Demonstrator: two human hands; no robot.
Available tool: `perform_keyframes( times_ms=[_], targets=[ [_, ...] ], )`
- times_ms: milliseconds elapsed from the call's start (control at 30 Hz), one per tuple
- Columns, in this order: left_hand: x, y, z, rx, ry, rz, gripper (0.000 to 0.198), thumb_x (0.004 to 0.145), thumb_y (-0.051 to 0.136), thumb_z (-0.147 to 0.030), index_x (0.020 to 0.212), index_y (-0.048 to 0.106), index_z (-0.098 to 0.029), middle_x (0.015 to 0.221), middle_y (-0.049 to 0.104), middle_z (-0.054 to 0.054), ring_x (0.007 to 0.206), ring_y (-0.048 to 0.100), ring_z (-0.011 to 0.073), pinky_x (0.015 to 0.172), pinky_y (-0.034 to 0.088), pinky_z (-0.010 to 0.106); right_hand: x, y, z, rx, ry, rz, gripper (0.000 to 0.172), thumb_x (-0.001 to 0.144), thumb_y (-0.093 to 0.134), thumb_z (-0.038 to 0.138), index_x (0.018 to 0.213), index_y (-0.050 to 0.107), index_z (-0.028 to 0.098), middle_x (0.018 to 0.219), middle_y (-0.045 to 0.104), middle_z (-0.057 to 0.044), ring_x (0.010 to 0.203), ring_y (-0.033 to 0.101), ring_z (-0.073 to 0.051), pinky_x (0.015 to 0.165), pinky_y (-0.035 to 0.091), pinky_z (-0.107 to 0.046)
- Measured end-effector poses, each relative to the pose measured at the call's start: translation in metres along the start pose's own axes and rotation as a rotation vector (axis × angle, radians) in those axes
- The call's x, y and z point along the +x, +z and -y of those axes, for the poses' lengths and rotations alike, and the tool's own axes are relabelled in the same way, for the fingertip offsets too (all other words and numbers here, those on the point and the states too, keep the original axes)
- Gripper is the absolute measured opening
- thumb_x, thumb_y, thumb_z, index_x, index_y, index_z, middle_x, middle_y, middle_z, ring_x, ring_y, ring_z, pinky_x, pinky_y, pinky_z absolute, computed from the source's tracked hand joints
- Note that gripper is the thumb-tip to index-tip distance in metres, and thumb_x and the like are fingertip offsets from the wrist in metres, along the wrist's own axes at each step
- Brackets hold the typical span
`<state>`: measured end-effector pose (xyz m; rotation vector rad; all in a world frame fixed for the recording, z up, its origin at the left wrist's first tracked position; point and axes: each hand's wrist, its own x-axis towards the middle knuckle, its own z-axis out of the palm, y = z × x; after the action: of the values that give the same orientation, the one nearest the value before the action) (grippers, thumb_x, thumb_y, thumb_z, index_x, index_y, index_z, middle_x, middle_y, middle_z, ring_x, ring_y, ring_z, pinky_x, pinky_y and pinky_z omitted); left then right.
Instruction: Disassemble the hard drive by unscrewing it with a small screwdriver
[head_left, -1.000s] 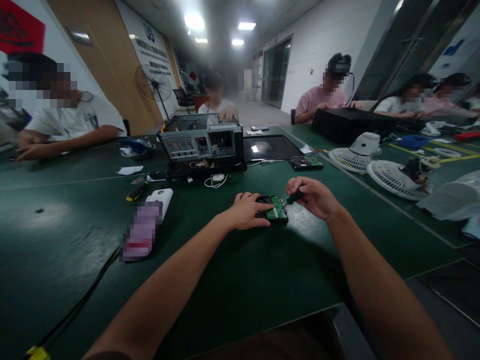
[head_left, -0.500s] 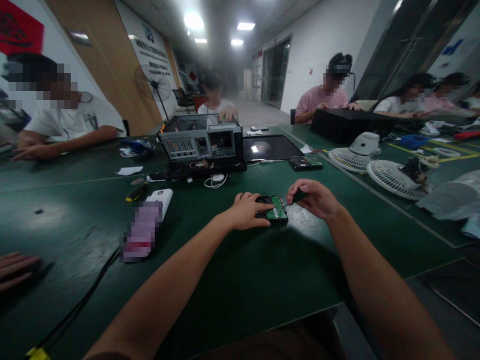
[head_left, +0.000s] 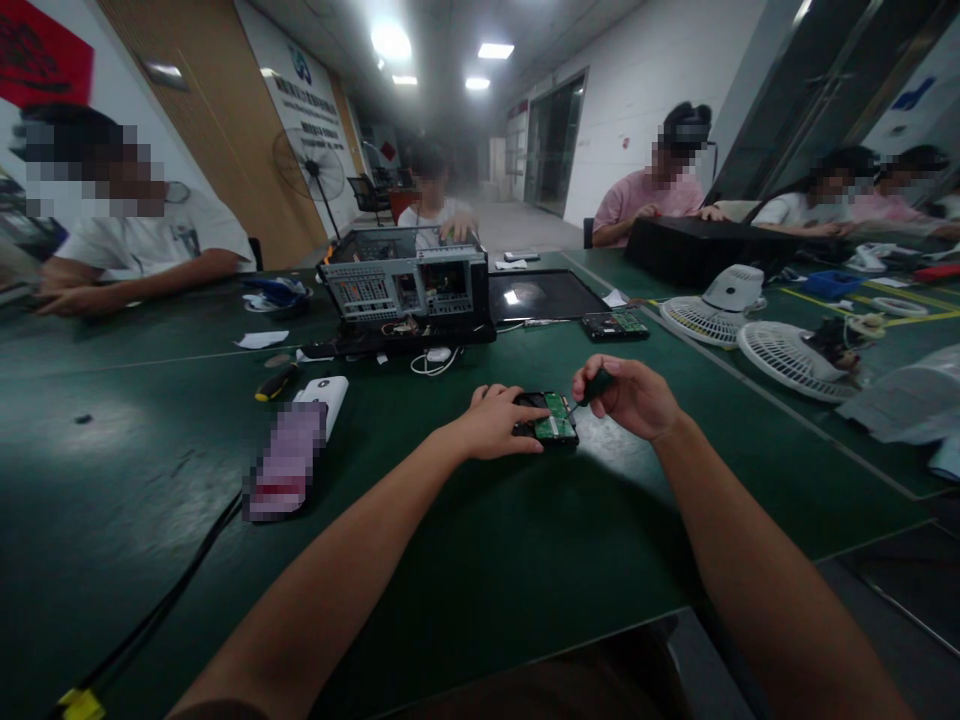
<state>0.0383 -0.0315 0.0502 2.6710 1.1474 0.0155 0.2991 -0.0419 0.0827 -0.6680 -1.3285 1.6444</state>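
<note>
A hard drive [head_left: 556, 424] lies on the table with its green circuit board facing up. My left hand [head_left: 501, 422] holds it down from the left, index finger stretched onto the board, thumb along the near edge and the other fingers toward the far edge. In my right hand [head_left: 634, 395] is a screwdriver [head_left: 597, 386] with a dark handle, gripped between thumb and fingers. Its thin shaft slants down and left to the right part of the board. Whether the tip sits in a screw is too small to tell.
Beyond the hands stands an opened computer case [head_left: 405, 285], with a person behind it. A second hard drive [head_left: 615, 325] lies at back right, near white fan parts [head_left: 791, 358]. Left are a yellow-black screwdriver [head_left: 277, 382] and a blurred purple-and-white object [head_left: 289, 455] with a black cable [head_left: 184, 570].
The screwdriver's handle has turned or tilted slightly in my right hand and shows more. My left hand stays on the hard drive. At far left, another person's hand has left the view.
</note>
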Motion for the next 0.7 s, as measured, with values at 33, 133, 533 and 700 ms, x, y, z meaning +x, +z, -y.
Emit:
perform_keyframes(
  times_ms=[33,133,533,700],
  targets=[
    [0.0,0.0,0.0,0.001,0.0,-0.003,0.068,0.09,0.049,-0.077,0.152,0.044,-0.051,0.163,0.034,0.006,0.142,0.034,0.0426,0.114,0.024,0.061,0.0,0.001,0.0,0.009,0.006,0.007,0.019,0.084,0.062,0.038,0.087,0.066,0.019,0.087,0.07,-0.008,0.08,0.067,-0.019,0.05,0.052,-0.021],
    [0.0,0.001,0.0,0.003,-0.006,-0.013,0.067,0.09,0.05,-0.077,0.151,0.045,-0.051,0.162,0.035,0.007,0.142,0.034,0.0426,0.113,0.026,0.061,-0.001,0.002,-0.001,0.04,0.023,0.034,0.019,0.084,0.062,0.038,0.089,0.065,0.02,0.089,0.071,-0.008,0.082,0.068,-0.019,0.054,0.056,-0.023],
    [-0.002,-0.003,-0.003,-0.008,-0.002,0.001,0.068,0.09,0.049,-0.077,0.152,0.045,-0.05,0.163,0.033,0.007,0.143,0.032,0.043,0.114,0.025,0.061,-0.001,-0.008,-0.002,-0.073,-0.026,0.009,0.022,0.087,0.066,0.032,0.101,0.078,0.021,0.095,0.071,-0.008,0.081,0.063,-0.017,0.052,0.049,-0.022],
    [-0.003,-0.005,-0.003,-0.011,-0.01,0.022,0.069,0.09,0.049,-0.077,0.154,0.042,-0.05,0.166,0.03,0.005,0.144,0.03,0.0428,0.115,0.023,0.062,-0.002,-0.011,-0.001,-0.173,-0.062,-0.068,0.019,0.084,0.07,0.032,0.098,0.081,0.023,0.105,0.072,-0.007,0.088,0.062,-0.016,0.058,0.049,-0.024]
  ],
)
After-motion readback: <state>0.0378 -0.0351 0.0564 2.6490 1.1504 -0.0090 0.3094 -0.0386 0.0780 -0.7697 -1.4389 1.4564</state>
